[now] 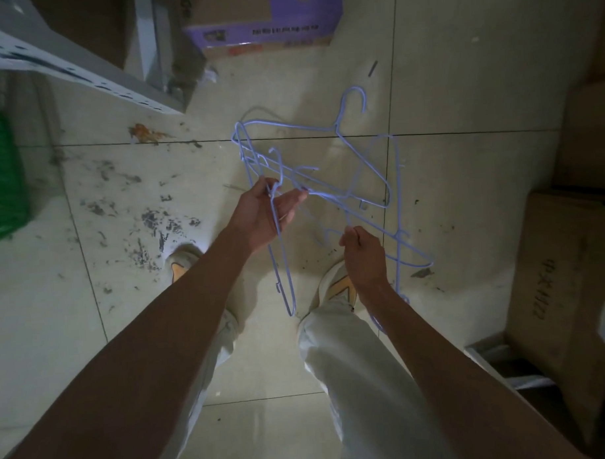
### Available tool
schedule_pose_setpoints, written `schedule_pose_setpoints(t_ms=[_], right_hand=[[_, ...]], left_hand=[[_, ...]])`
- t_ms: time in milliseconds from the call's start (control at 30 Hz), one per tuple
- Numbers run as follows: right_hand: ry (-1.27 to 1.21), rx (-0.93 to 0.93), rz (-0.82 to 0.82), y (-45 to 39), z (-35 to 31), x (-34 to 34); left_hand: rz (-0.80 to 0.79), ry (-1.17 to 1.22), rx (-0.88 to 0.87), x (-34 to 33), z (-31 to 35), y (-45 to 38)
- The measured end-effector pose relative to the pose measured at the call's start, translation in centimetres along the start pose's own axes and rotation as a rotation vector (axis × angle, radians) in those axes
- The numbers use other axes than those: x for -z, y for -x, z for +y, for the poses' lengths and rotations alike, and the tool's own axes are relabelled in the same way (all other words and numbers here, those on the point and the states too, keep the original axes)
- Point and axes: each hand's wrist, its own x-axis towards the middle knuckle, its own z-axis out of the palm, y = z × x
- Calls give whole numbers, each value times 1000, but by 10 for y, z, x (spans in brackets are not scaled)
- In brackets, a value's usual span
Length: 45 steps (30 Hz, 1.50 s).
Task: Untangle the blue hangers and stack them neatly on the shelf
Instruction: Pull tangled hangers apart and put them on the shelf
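While the person stands on a pale tiled floor (121, 187) marked with dark scuffs, both bare hands hold a tangle of blue hangers (313, 181) in the air in front of the legs. The left hand (263, 215) is turned palm up, its fingers (295, 197) curled loosely round several of the thin wires where they cross; one hanger drops from this hand and hangs down between the two shoes. The right hand (363, 253) sits lower and nearer the body, its fingers closed in a pinch on a wire at the lower right of the tangle. From the two hands the hangers fan outward and away, one with its hook (353, 98) pointing up at the far end, others crossing behind it and looping down to the right of the right wrist. How many hangers are in the bunch cannot be told. A grey metal shelf (69, 69) with dark specks runs across the upper left, well apart from the hangers. Beyond it, at the top, stands a purple box (263, 24) on the floor. Brown cardboard boxes (563, 275) are stacked along the right edge, and a green basket (1, 178) shows at the far left.
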Motion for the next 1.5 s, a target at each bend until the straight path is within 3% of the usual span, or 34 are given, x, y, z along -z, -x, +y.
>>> schedule_pose_setpoints(t_ms=[367,533,700,967,1100,1333,1500], right_hand=[[8,-123,-23,-4,-1,7],[155,-119,50,-8,-11,13],[60,-305,31,-26,-26,28],[476,-76,-91,5,-28,36],[434,-30,-132,22,-22,38],[139,-71,-216,61,-19,64],[100,-91,-219,94,-33,91]], left_hand=[[0,-5,-99,-36,-14,19],[-38,-62,-68,-58,-4,29],[-105,-127,-94,-89,3,38],[-86,-225,-68,-118,7,49],[0,-346,-56,-120,9,58],[94,-694,-115,-98,13,115],[226,-731,-244,-92,14,165]])
